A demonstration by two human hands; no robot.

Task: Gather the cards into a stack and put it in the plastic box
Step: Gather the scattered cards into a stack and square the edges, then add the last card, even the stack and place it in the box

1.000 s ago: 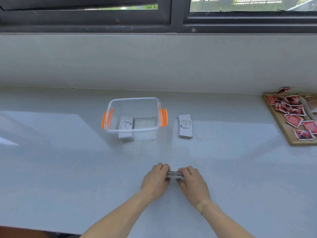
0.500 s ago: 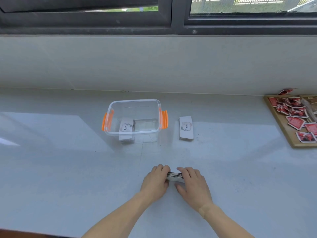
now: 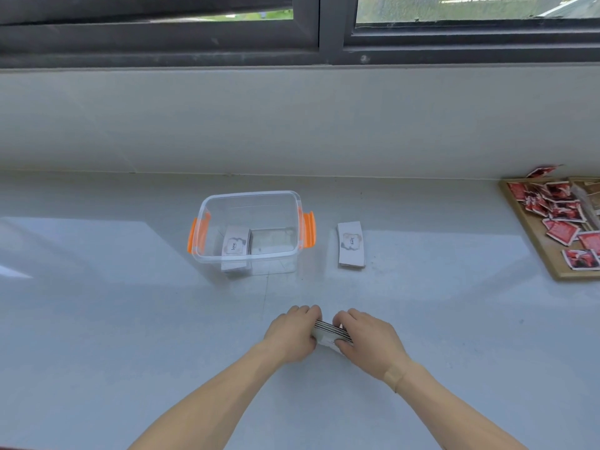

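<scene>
The plastic box (image 3: 248,233) stands open on the worktop (image 3: 97,319), with one stack of cards (image 3: 236,244) already inside at its left. Nearer to the person than the box, the left hand (image 3: 290,332) and the right hand (image 3: 368,341) press the card stack (image 3: 331,332) between them on its edge, both grips closed on its short ends. Right of the box lies another stack (image 3: 350,244). The cards look light, thin and slippery; pinch the long sides firmly so that none slides out
</scene>
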